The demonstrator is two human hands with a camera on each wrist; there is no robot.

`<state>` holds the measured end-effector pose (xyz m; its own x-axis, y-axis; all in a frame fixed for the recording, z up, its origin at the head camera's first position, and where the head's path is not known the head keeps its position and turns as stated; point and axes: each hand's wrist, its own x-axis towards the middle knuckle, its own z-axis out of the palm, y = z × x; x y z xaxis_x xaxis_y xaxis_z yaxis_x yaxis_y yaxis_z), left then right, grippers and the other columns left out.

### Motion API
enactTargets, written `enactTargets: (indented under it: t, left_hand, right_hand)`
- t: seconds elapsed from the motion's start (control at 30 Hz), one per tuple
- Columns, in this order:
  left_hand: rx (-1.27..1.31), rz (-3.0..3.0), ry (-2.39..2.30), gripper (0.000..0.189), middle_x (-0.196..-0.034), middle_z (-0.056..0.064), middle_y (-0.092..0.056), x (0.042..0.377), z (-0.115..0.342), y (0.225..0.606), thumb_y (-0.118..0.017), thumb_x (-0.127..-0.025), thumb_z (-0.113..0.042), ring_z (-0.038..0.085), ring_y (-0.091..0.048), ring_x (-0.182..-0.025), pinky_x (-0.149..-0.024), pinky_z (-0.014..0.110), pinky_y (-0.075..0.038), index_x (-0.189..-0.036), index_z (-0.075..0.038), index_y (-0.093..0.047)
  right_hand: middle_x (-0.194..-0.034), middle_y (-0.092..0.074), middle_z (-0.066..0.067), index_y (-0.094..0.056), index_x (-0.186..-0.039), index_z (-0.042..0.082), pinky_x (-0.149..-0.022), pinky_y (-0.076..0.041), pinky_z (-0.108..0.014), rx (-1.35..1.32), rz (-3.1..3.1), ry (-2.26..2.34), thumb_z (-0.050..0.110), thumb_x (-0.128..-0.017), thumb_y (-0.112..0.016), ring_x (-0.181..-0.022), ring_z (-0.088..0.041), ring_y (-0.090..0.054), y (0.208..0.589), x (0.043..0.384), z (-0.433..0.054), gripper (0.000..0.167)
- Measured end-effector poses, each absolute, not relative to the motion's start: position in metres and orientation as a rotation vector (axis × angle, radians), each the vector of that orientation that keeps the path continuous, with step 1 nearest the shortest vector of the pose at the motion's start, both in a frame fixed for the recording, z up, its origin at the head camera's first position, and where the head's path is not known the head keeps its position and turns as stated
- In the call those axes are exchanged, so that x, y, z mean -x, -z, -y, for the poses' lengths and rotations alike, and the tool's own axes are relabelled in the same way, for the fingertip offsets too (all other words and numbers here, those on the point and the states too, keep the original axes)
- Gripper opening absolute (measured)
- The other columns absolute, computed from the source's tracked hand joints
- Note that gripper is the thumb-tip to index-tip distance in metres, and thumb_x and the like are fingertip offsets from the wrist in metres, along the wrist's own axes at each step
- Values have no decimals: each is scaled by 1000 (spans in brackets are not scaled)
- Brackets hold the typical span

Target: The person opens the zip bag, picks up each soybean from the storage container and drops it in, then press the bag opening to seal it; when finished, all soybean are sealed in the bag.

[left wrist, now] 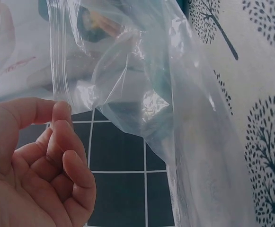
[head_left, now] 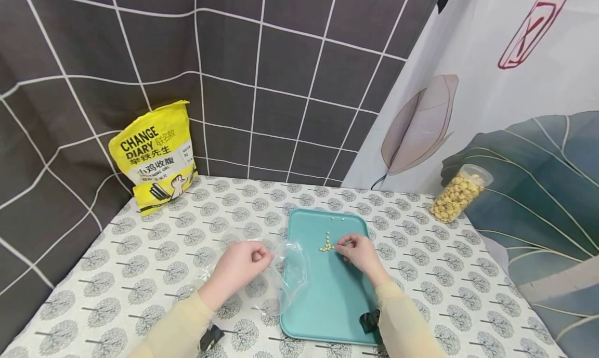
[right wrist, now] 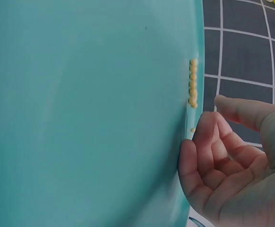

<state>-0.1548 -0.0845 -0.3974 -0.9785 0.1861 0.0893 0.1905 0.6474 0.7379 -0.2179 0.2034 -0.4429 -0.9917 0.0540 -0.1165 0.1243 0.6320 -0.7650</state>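
My left hand (head_left: 243, 264) pinches the zip-strip edge of a clear plastic bag (left wrist: 151, 113) between thumb and forefinger. The bag hangs loosely over the left rim of a teal tray (head_left: 327, 301). Small round yellow beans (head_left: 327, 247) lie in a cluster in the tray's upper half, with a couple more near its far edge. Beside that cluster is my right hand (head_left: 359, 253), its fingers loosely bent. In the right wrist view a narrow gap shows between the thumb and forefinger (right wrist: 206, 125), and no bean is visible there.
A yellow snack bag (head_left: 156, 158) stands at the back left against a dark grid curtain (head_left: 290, 88). At the back right a clear jar (head_left: 460, 193) of yellow pieces leans. The cloth (head_left: 187, 259) has a tree print.
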Motion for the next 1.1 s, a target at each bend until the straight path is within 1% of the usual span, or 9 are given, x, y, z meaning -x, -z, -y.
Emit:
enactTargets:
  t: [0.23, 0.5, 0.67, 0.83, 1.1]
  left_hand:
    - [338, 2849, 1246, 15, -58, -11, -51, 155, 82, 397, -65, -87, -20, 7, -45, -53, -56, 22, -42, -72, -19, -62]
    - [338, 2845, 1254, 16, -60, -11, -53, 155, 82, 396, -66, -87, -20, 7, -47, -53, -57, 21, -43, -71, -19, -62]
    - [334, 2841, 1264, 15, -60, -11, -53, 156, 81, 396, -66, -87, -20, 7, -46, -53, -55, 21, -43, -72, -19, -62]
    - [324, 2833, 1261, 13, -62, -11, -54, 158, 81, 396, -65, -87, -20, 7, -48, -56, -57, 21, -44, -74, -19, -63]
    - [328, 2832, 1264, 15, -60, -11, -52, 157, 82, 396, -64, -87, -20, 7, -47, -55, -58, 22, -44, -72, -19, -62]
  right_hand:
    - [-66, -56, -3, -65, -89, 4, -53, -42, -27, -125, -2789, 1222, 13, -81, -71, -57, -14, -55, 443, 223, -202, 13]
    - [-68, -56, -4, -68, -91, 5, -52, -43, -26, -83, -2804, 1089, 13, -80, -72, -59, -15, -54, 445, 226, -200, 14]
    - [-68, -55, -4, -67, -87, 7, -52, -42, -27, -59, -2826, 1028, 13, -82, -72, -59, -15, -53, 445, 227, -199, 9]
    - [-66, -55, -3, -66, -84, 8, -52, -41, -26, -46, -2839, 1011, 12, -82, -71, -58, -14, -52, 444, 227, -197, 7]
    - [-67, -57, -3, -65, -86, 7, -51, -42, -25, -67, -2822, 1059, 13, -82, -70, -58, -14, -53, 441, 224, -195, 8]
